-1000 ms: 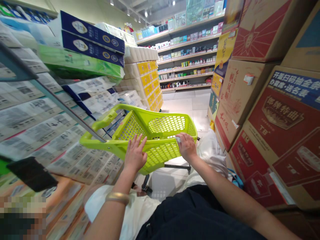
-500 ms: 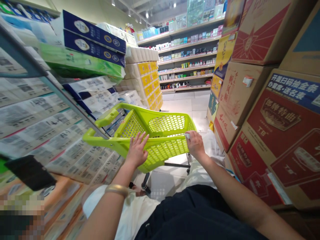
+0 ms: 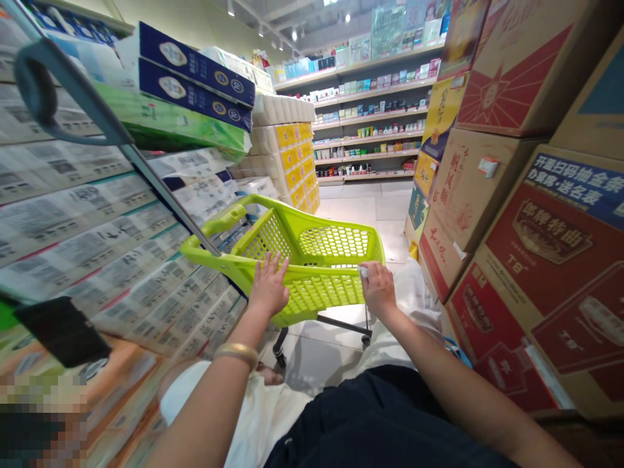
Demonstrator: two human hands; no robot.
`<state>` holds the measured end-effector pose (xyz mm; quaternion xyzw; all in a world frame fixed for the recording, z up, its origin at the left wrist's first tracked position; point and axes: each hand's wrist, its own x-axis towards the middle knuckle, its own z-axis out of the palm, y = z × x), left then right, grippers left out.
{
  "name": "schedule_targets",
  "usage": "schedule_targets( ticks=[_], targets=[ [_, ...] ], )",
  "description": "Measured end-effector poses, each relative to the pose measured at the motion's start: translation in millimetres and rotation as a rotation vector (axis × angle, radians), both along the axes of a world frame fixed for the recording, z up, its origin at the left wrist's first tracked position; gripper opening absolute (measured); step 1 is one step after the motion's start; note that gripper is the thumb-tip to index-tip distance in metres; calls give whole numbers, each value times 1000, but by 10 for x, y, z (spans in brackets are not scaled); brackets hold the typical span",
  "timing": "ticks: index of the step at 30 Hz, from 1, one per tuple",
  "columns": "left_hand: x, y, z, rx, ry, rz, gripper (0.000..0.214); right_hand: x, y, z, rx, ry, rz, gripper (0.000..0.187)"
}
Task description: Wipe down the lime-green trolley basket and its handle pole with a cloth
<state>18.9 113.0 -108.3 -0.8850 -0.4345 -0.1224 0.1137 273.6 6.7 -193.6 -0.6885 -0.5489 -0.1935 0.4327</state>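
A lime-green plastic shopping cart (image 3: 331,286) stands in front of me, its slatted basket showing nothing inside. A grey pole with a curved dark handle (image 3: 73,97) rises from its left end. My left hand (image 3: 269,286) lies with fingers spread over the near rim of the basket. Further right, my right hand (image 3: 377,287) is closed at the same rim, near the cart's far right corner. A small white wad (image 3: 363,272), perhaps tissue, pokes out between its thumb and fingers. How firmly that hand grips the rim is hidden.
Stacked packs of paper goods (image 3: 73,227) line the left side, with blue boxes (image 3: 195,84) on top. Cardboard cartons (image 3: 546,240) are piled along the right. Stocked shelves (image 3: 370,123) stand at the back, past the tiled floor (image 3: 351,208). A dark flat panel (image 3: 63,331) juts out at lower left.
The cart's left end and pole have shifted rightward in view, and more of the curved handle shows. Both hands keep their places on the rim.
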Motion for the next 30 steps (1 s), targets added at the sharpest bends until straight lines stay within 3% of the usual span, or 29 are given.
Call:
schedule_targets(
  ticks=[3,11,15,21,27,30],
  targets=[
    [115,-134,-66,13,-60,-17,75,-126,-15,-1,19,5,36,19],
    [518,-582,-429,-136,-116,-351,84,-467,-70,-7,13,-52,220,28],
    [420,-562,-556,-166,-189,-316,84,-502,-100,-40,25,-80,315,30],
    [275,-467,-528,-176,-198,-279,77,-397,-146,-88,15,-58,372,30],
    [298,-473,-503,-165,-204,-262,73,-121,-76,-121,63,36,326,27],
    [318,-502,-482,-158,-186,-255,69,-135,-58,-121,94,94,277,24]
  ],
)
